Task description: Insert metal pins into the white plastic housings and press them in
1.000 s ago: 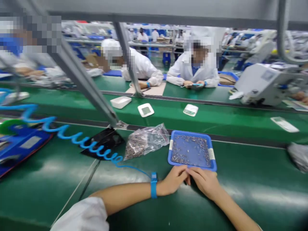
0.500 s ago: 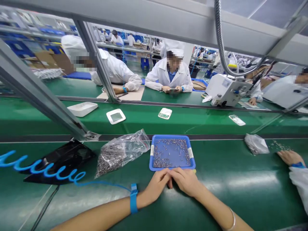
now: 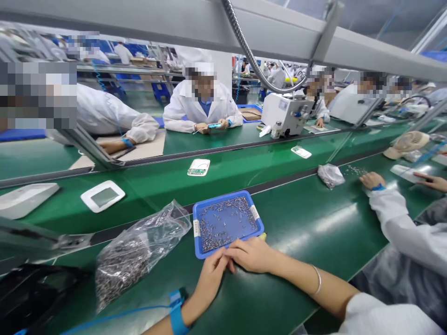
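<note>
My left hand (image 3: 210, 275) and my right hand (image 3: 252, 254) meet at the near edge of a blue tray (image 3: 229, 201). Their fingers are closed and pressed together at the tips, and I see nothing held in them. The undersides of the fingers are hidden. Small metal screws (image 3: 213, 238) lie scattered in the tray, thickest along its sides and near left corner. A blue wrist strap (image 3: 177, 316) circles my left wrist. A small yellow-green thing (image 3: 263, 236) shows beside my right hand, mostly covered.
Left of the tray lies a clear bag of screws (image 3: 122, 263), with a black bag (image 3: 38, 293) beyond it. White device parts (image 3: 103, 196) rest on the green strip ahead. A co-worker's hand (image 3: 372, 180) is at right, near a small bag (image 3: 330, 176). A metal frame (image 3: 157, 28) crosses overhead.
My view has turned right, so the tray and bags sit further left and tilted. More of the neighbour's arm shows at right. My hands stay together at the tray's edge.
</note>
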The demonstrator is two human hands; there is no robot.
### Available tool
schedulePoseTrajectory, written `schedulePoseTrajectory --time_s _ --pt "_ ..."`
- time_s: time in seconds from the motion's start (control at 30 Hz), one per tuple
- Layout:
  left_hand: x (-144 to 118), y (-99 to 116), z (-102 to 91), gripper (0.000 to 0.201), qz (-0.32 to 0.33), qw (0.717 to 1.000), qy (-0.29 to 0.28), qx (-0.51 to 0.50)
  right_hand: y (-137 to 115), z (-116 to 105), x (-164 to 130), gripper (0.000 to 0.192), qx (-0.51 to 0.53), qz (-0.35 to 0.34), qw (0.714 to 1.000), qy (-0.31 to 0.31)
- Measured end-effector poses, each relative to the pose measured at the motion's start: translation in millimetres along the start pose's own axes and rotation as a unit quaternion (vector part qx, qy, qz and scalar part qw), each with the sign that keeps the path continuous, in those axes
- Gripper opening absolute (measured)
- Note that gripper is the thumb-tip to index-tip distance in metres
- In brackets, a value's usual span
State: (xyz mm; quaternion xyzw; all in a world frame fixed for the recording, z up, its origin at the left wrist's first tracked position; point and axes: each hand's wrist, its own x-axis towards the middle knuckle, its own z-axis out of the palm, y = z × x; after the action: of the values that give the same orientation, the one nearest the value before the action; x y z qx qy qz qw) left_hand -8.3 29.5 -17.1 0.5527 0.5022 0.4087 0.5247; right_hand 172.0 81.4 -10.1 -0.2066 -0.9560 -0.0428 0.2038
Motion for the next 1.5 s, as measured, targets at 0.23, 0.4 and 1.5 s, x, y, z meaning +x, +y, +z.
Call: schedulePoseTrajectory --time_s 0.23,0.4,1.5 --pt "-2 2 0.5 0.053 0.007 1.000 0.004 -0.003 -3 -7 3 0.022 0.006 0.042 0.997 0.059" --pt "-2 3 0.2 0.053 0.006 1.000 0.002 0.007 0 -3 2 0.024 0.012 0.033 0.998 0.056" --pt "-3 9 -0.1 0.051 -0.015 1.000 -0.004 0.018 -2 -2 0 0.023 0.046 0.054 0.997 0.022"
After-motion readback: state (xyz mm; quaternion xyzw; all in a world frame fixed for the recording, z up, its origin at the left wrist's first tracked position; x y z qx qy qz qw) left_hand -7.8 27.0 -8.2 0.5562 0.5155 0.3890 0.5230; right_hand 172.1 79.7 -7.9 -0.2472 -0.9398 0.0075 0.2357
